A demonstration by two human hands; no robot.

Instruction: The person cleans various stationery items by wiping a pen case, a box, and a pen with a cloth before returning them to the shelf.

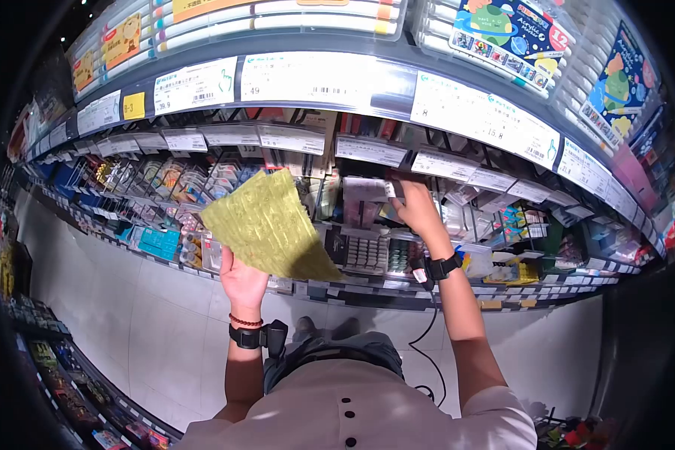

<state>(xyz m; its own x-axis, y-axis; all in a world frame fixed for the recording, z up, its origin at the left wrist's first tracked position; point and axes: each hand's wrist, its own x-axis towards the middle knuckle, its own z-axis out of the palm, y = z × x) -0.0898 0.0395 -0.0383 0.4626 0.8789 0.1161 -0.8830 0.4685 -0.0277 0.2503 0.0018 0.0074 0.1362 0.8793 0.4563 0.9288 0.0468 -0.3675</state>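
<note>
My left hand [243,281] holds a crinkled yellow-green cloth [270,225] from below. The cloth fans out above the palm, a shadow across its lower right corner, and covers part of the shelf goods. My right hand [418,208] reaches in at the shelf, thumb and fingers closed at the right edge of a pale purple packet [363,193]. Some of its fingertips are hidden under the row of price labels. Below that packet sits a box with rows of small pale pieces [367,253]. Both wrists wear black bands.
A long shelf edge with price labels [307,79] curves across in front, marker sets [502,37] above it. Hanging packets [172,176] fill the lower tier. A thin black cable [433,322] hangs from my right wrist. Another stocked shelf [67,367] stands at lower left.
</note>
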